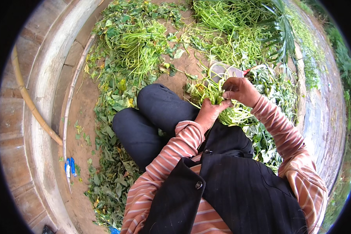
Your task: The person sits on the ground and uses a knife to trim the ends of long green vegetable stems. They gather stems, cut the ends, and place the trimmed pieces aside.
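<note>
My left hand (212, 112) is closed around a bundle of long green leaf stems (215, 95), beside my knees. Just above and to the right, my right hand (241, 91) has its fingers bent at the same bundle, thumb and fingertips pressed together on thin stems. Pale green stem ends (237, 114) fan out below the hands, and other stems loop above them. A flat grey piece (235, 72) with something red (246, 71) at its edge lies just beyond the right hand, partly covered by stems.
A tied bunch of stems (143, 46) lies ahead on leaves, with a large stem pile (234, 26) at the upper right. A palm frond (282, 32) rests there. Loose leaves (114, 131) cover the left ground. Beyond are a bamboo pole (32, 102) and a blue-handled tool (70, 167).
</note>
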### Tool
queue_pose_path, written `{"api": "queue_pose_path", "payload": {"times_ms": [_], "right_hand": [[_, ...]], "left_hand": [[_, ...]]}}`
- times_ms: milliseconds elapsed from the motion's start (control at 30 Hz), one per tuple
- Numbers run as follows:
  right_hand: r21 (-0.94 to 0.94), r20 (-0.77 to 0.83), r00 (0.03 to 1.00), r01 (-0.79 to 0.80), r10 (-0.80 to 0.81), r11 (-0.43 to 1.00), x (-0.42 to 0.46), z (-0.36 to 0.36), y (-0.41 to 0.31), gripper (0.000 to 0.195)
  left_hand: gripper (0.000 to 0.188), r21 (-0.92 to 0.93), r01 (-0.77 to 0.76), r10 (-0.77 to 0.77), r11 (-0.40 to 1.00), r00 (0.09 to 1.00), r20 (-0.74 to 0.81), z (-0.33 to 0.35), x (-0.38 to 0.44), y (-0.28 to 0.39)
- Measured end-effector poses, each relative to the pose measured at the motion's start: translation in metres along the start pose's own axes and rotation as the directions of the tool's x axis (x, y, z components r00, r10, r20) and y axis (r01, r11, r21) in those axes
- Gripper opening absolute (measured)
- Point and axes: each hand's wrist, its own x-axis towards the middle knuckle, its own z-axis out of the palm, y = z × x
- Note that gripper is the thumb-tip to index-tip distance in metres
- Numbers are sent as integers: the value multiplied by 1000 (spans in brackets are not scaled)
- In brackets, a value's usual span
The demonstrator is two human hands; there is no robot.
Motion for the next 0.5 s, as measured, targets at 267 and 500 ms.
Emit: {"api": "queue_pose_path", "payload": {"times_ms": [267, 500], "right_hand": [[196, 113, 992, 27, -50, 980, -46, 24, 36, 45], [261, 172, 961, -255, 214, 931, -17, -3, 66, 26]], "left_hand": [[11, -163, -23, 9, 986, 996, -83, -6, 4, 2], [16, -173, 11, -33, 985, 992, -121, -3, 6, 7]]}}
